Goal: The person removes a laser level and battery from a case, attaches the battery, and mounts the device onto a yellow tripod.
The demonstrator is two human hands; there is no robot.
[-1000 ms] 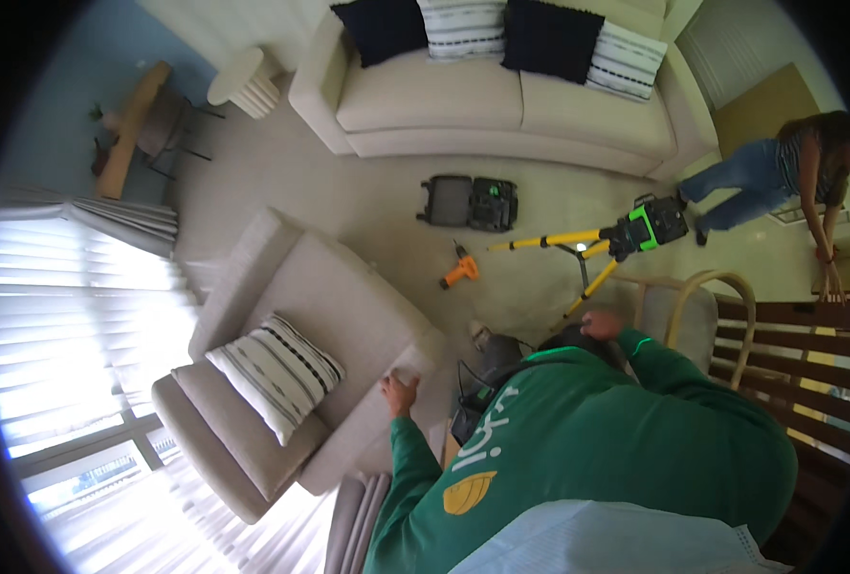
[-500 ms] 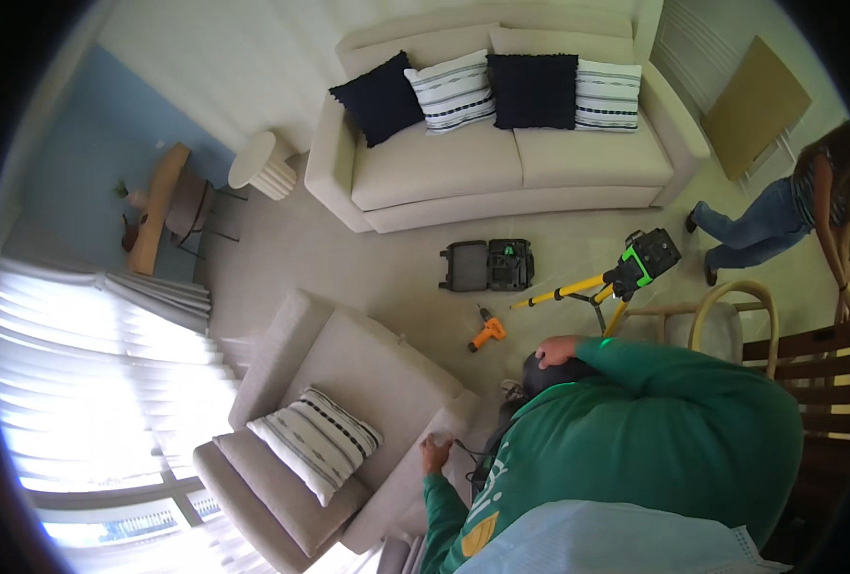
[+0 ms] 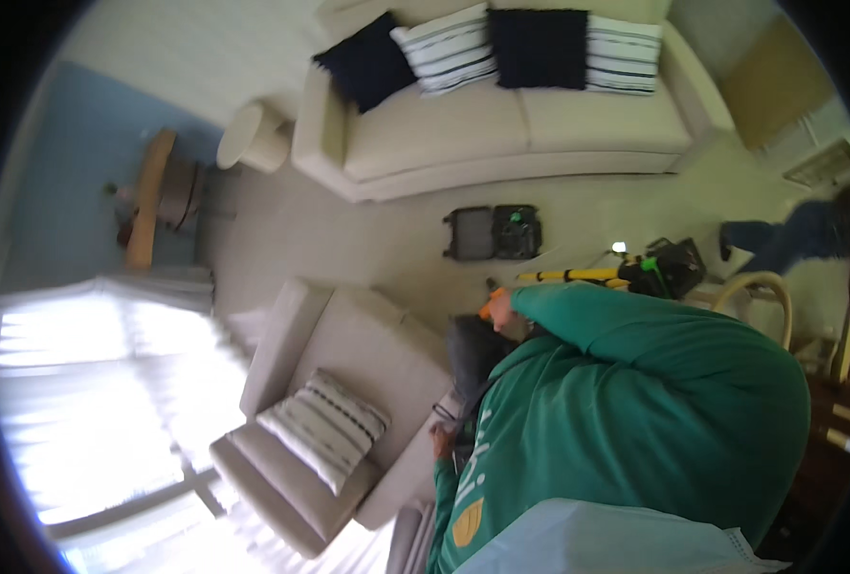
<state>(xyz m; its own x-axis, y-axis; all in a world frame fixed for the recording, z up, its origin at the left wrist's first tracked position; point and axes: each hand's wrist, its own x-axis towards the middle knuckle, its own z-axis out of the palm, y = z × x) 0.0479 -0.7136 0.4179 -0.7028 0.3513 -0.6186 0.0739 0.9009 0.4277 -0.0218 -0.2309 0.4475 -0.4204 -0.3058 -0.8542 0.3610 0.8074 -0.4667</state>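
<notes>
My right hand (image 3: 503,314), at the end of a green sleeve, is on the orange cordless drill (image 3: 487,307) on the floor. It covers most of the drill, and its fingers look closed round it, though blurred. My left hand (image 3: 442,441) is lower down, beside the beige armchair (image 3: 367,335). Its fingers are curled in, close to a thin dark cord (image 3: 444,413); what they hold is hidden. Between my hands is a dark grey, cloth-like shape (image 3: 477,352). Just beyond my right arm stands a yellow tripod (image 3: 563,275) with a black and green device (image 3: 669,270) on top.
An open black case (image 3: 494,232) lies on the floor before the beige sofa (image 3: 444,143). A striped cushion (image 3: 324,430) rests on the armchair. To the right are a wooden-framed chair (image 3: 783,297) and a person in jeans (image 3: 788,244). A desk (image 3: 152,196) stands at the far left.
My right hand has left the dark cloth-like shape and reached forward-left onto the drill. My left hand stays by the armchair. The view has shifted; the person at right has moved.
</notes>
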